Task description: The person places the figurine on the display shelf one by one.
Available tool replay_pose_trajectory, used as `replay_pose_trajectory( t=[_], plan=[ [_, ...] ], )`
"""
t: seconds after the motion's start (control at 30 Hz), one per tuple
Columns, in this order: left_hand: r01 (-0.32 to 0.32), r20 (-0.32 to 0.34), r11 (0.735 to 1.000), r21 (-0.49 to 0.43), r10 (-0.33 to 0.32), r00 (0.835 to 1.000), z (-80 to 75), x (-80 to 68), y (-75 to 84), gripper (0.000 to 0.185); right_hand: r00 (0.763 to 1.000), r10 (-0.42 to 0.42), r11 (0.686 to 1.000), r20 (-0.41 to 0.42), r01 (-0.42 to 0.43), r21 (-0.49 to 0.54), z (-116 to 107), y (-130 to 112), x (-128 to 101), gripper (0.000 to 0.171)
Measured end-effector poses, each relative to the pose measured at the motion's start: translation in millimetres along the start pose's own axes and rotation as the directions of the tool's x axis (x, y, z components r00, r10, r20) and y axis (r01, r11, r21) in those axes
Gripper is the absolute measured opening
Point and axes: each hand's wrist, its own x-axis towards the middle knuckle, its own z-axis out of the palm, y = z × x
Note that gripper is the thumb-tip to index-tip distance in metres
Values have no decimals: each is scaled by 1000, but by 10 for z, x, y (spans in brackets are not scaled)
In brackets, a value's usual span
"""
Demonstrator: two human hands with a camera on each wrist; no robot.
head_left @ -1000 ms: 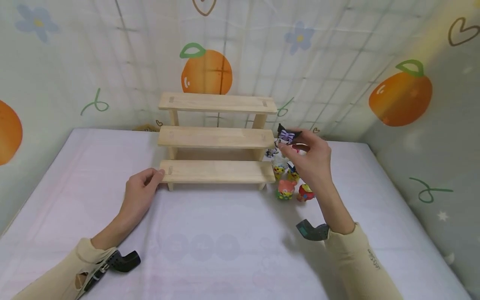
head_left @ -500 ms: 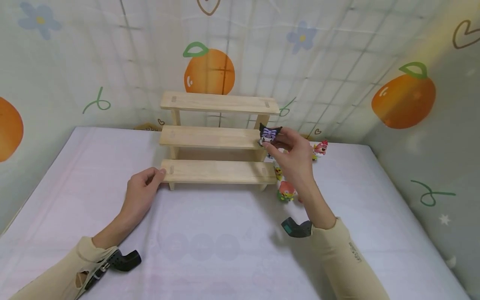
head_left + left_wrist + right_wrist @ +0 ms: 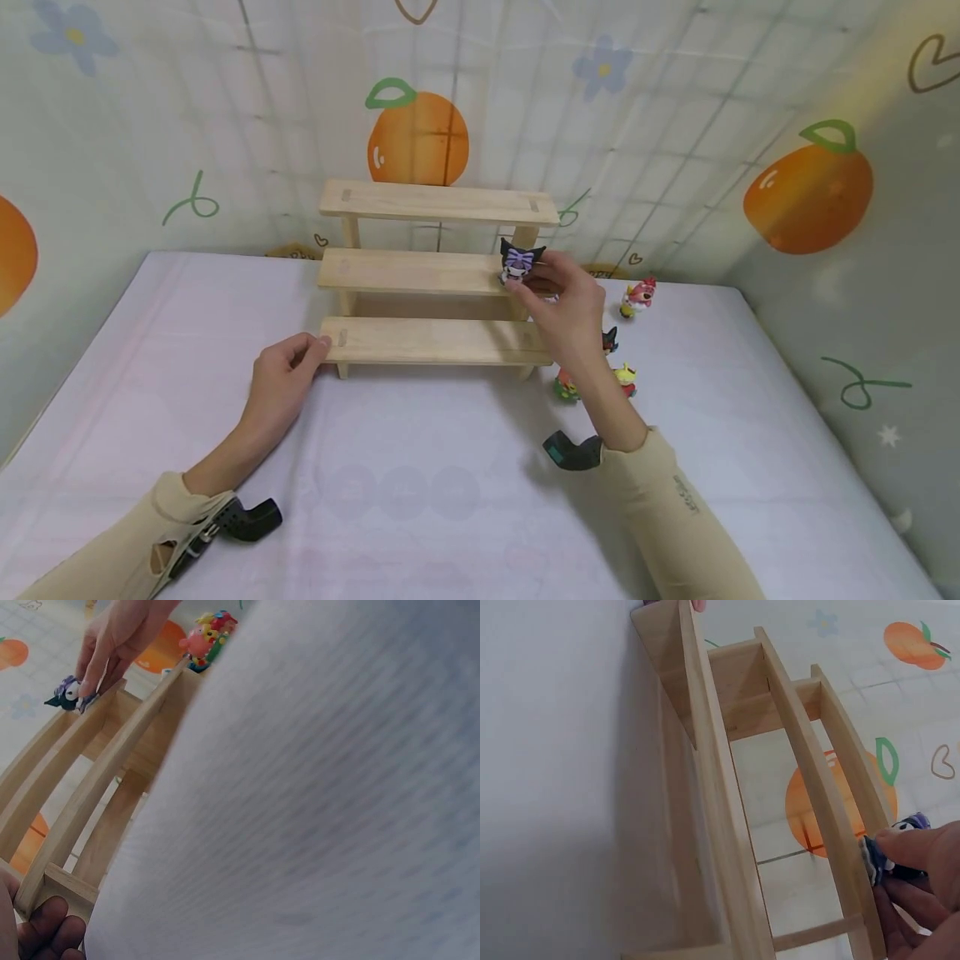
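Note:
A three-step wooden display shelf stands toward the back of the table. My left hand grips the left end of its lowest board, thumb on top; in the left wrist view the curled fingertips show under the board's end. Between thumb and fingers my right hand pinches a small figurine with black pointed ears and a purple bow. The figurine is upright at the right end of the middle board, its base right at the board in the right wrist view.
Right of the shelf are several colourful figurines, partly hidden by my right hand and forearm. One with a red top stands farther back; a yellow-and-red one is nearer. A curtain with printed oranges hangs close behind the shelf.
My right hand has moved left with the figurine, from beside the shelf to over the right end of the middle board. The left hand has stayed at the lowest board.

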Motion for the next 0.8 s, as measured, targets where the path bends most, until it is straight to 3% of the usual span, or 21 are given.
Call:
replay_pose_trajectory(
  t=[0.53, 0.8],
  plan=[
    [14, 13, 1000, -10, -14, 1000, -17, -23, 51, 45, 999, 14, 1000, 46, -14, -9, 370, -195, 63, 38],
    [14, 13, 1000, 5, -14, 1000, -4, -7, 30, 45, 997, -18, 1000, 78, 18, 3, 577, -281, 87, 38]
  ],
)
